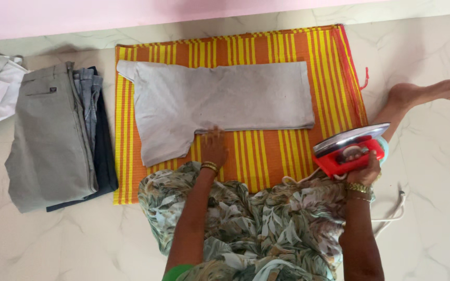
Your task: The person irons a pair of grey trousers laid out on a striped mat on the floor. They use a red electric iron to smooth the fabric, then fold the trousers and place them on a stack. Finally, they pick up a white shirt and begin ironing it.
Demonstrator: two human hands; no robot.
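Marble floor carried a striped mat. Folded trousers lay well left of the left hand, which pressed flat, fingers together, on the grey garment; its long axis ran left-right, just beyond that nearer hand. Right hand gripped the iron, raised, soleplate tilted, tip pointing right.

- Red electric iron with shiny metal soleplate: lifted, tilted, right of centre frame.
- Folded pale grey cloth garment: flat, spread across upper centre frame.
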